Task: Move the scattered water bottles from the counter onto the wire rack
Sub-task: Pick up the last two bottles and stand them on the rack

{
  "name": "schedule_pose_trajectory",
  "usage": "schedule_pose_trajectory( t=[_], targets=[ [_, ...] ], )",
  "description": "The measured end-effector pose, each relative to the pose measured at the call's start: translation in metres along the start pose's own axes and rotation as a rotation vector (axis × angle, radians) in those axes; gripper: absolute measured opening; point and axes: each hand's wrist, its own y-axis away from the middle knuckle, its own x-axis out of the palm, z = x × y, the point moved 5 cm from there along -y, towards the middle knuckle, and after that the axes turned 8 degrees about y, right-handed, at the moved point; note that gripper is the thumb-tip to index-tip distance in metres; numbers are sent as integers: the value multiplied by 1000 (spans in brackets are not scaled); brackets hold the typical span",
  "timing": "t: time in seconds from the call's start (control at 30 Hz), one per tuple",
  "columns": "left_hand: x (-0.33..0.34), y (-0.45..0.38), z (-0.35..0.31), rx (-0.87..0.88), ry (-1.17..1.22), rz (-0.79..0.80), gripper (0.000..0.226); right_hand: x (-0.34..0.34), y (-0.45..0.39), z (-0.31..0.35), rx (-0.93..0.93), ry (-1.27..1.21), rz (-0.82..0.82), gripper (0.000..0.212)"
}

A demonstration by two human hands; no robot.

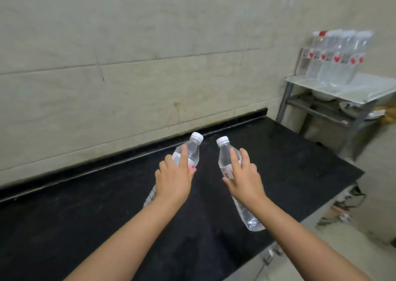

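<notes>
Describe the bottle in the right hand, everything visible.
The right-hand bottle is clear plastic with a white screw cap on and a red-and-white label partly hidden by the fingers. It looks filled with clear water. It is tilted, cap pointing away toward the wall, base toward the camera, over the black counter. The right hand grips its middle, index finger stretched along the neck. Whether its base touches the counter cannot be told. It is apart from the other bottle.

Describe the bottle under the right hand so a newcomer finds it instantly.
On the black counter two clear bottles lie side by side, one under each hand. The right hand's bottle is nearer the wire rack, its base showing past the wrist.
</notes>
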Motion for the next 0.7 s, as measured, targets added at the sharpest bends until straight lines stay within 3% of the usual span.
schedule_pose_trajectory(
  t=[0.13, 0.33, 0.7],
  targets=[
    [-14, -39, -100, 115, -49, -196, 70, -54, -32, -82, -47, 17, -267, 80],
    [-17, -80, -252, 208, 85, -419, 71, -133, -64, -221, -133, 93, -562, 96],
    [-12, -156, -450, 405, 107, -712, 76, -187, -131, -421, -101, 97, -790, 90]
  ],
)
